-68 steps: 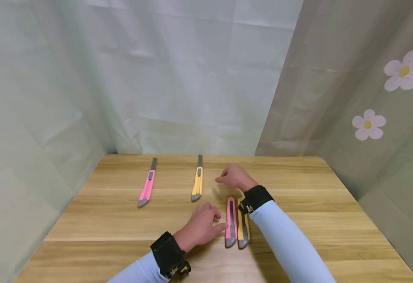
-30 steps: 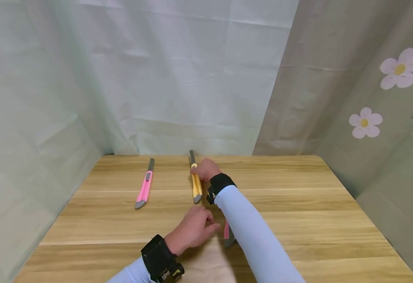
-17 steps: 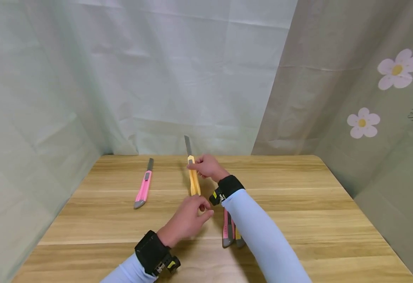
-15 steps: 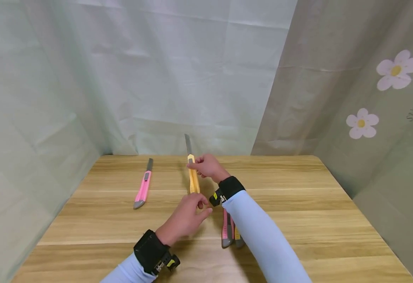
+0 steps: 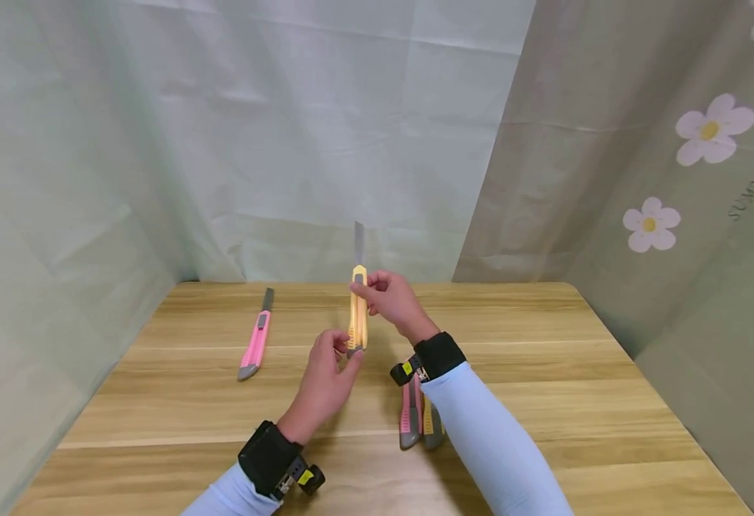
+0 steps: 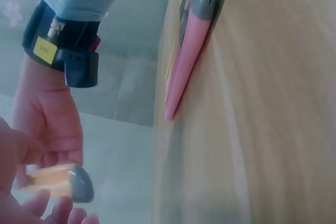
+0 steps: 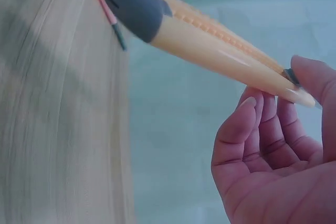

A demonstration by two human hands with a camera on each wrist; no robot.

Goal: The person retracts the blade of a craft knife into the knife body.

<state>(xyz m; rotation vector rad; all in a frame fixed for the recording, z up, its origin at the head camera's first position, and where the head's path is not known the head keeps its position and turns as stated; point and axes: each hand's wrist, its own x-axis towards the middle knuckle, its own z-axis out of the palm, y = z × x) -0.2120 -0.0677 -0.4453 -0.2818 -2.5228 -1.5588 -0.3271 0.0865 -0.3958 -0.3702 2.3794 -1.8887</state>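
Note:
A yellow utility knife (image 5: 358, 308) with a grey end cap (image 7: 134, 9) is held up off the table, its long blade (image 5: 359, 244) out and pointing away. My right hand (image 5: 398, 301) pinches it near the slider, thumb on top and fingers beneath. My left hand (image 5: 325, 376) is around the capped lower end, thumb and fingers spread; the right wrist view shows its fingertips apart from the knife. Below my right wrist lie a pink utility knife (image 5: 410, 419) and another yellow utility knife (image 5: 432, 426), side by side, partly hidden by my right arm.
Another pink utility knife (image 5: 256, 345) lies on the left of the wooden table (image 5: 158, 408), blade extended toward the back. A pale curtain (image 5: 325, 143) hangs behind the table's far edge, with a flowered curtain (image 5: 648, 301) along the right side.
My right hand has moved left to the yellow knife, pinched it and raised it off the table. My left hand has moved forward to its lower end. The view has shifted slightly.

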